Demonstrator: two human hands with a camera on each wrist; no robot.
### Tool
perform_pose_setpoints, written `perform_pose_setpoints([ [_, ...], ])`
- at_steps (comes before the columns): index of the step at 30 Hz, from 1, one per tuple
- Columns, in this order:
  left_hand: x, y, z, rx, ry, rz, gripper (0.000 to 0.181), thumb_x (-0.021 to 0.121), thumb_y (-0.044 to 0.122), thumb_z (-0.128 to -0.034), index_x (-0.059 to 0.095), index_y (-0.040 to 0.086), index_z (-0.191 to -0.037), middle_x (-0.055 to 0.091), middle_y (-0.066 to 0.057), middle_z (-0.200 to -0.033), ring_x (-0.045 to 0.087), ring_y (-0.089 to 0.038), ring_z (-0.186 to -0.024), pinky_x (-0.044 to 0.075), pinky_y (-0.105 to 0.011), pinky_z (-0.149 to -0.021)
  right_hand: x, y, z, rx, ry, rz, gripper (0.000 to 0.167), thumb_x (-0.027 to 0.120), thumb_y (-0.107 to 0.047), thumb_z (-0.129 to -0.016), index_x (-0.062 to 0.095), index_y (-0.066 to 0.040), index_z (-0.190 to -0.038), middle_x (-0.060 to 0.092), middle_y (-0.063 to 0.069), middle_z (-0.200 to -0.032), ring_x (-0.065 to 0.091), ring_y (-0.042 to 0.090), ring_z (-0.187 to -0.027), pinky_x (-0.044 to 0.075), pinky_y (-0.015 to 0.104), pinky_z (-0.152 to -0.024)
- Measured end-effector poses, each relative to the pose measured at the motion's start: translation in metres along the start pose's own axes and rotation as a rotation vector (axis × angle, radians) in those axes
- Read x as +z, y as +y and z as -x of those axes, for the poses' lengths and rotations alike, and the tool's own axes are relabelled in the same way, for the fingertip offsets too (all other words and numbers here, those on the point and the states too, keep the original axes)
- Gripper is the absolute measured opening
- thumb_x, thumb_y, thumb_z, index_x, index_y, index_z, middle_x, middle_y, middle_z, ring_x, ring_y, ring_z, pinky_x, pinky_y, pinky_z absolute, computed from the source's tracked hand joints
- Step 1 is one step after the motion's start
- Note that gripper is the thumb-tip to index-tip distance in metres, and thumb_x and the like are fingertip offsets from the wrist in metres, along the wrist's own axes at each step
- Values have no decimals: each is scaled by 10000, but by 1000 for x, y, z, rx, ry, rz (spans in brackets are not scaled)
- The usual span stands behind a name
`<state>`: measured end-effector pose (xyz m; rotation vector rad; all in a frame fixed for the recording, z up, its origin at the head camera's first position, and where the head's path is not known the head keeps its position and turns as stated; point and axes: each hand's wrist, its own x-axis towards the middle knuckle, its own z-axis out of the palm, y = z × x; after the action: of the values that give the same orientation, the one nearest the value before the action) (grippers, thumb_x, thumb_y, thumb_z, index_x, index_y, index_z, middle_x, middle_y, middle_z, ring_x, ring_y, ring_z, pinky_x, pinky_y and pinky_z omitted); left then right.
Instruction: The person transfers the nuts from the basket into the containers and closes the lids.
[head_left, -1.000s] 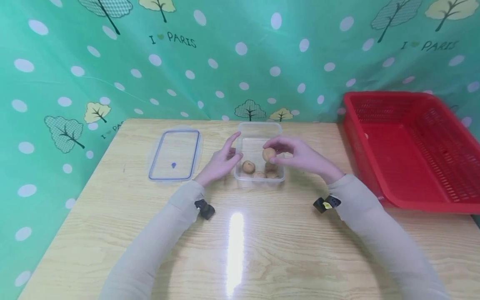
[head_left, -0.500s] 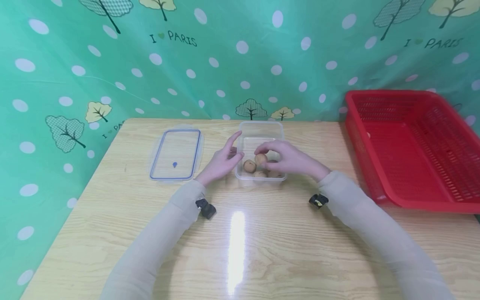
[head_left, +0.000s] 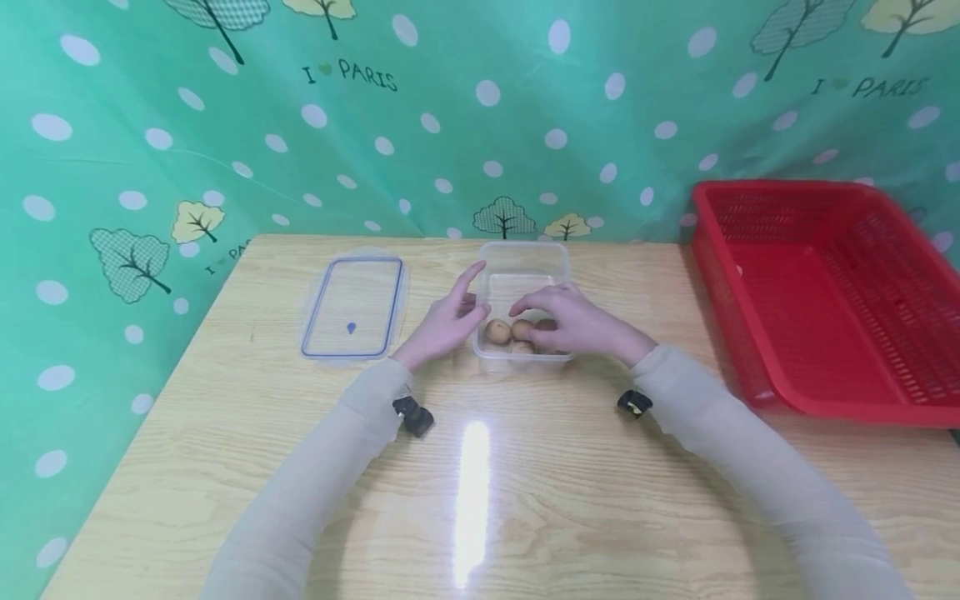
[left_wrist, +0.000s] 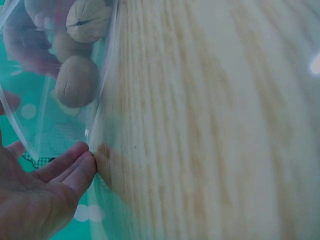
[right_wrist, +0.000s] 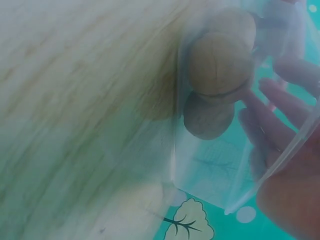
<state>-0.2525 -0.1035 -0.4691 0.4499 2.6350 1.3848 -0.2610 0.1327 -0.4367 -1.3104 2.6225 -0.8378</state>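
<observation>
Finding: compared with a second ago, the walnut (head_left: 521, 329) at your right hand (head_left: 581, 323) sits lower, down among the other walnuts (head_left: 497, 332) inside the clear container (head_left: 523, 258). In my judgement, placing this one is all but finished. Your right thumb and fingers lie close about it (whether they pinch it or merely touch, I cannot tell). Your left hand (head_left: 442, 327) grips nothing, its fingers spread at the container's left side. The lid (head_left: 352, 307) lies well apart on the table (head_left: 360, 500).
</observation>
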Motion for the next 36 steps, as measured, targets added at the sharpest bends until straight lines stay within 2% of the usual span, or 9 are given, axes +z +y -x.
perform_pose_setpoints([
  [4,1,2,-1,1,-3,-9,672,509,316,-988,136,361,-1546,576,-209,-1260,562,-307,-1163,417,-505,-994,-1,0,2,10,27,-78,295,693,-112,-895,651,4,-1164,656,103,-1178,564,271,-1142,341,491,-1035],
  [7,1,3,-1,7,-5,-13,676,511,309,-987,136,346,-1548,582,-209,-1251,565,-311,-1156,420,-506,-991,-4,-2,5,48,50,-153,300,684,-83,-893,640,5,-1177,642,107,-1198,542,271,-1168,382,452,-1025],
  [12,2,3,-1,16,-5,-13,676,512,294,-988,140,315,-1552,591,-208,-1234,574,-319,-1137,429,-506,-982,-13,-5,13,115,84,-223,306,632,-63,-897,633,-39,-1202,619,73,-1233,495,257,-1229,350,446,-1060],
  [22,1,1,0,19,8,-23,675,507,311,-983,143,319,-1552,590,-213,-1236,561,-313,-1142,428,-509,-979,-29,-7,25,94,144,-211,275,615,-114,-925,638,-40,-1189,638,82,-1178,544,243,-1144,375,501,-1025],
  [27,2,0,-1,19,15,-22,669,503,308,-984,149,308,-1552,592,-210,-1237,555,-310,-1153,427,-507,-980,-35,-8,29,78,161,-213,282,615,-105,-928,628,-37,-1202,641,87,-1170,558,215,-1097,397,463,-1003],
  [36,2,1,-1,18,14,-25,663,501,297,-988,148,326,-1549,581,-222,-1235,563,-326,-1147,430,-488,-985,-49,-12,42,118,168,-198,277,616,-138,-943,635,-63,-1209,644,26,-1169,562,195,-1095,403,453,-996],
])
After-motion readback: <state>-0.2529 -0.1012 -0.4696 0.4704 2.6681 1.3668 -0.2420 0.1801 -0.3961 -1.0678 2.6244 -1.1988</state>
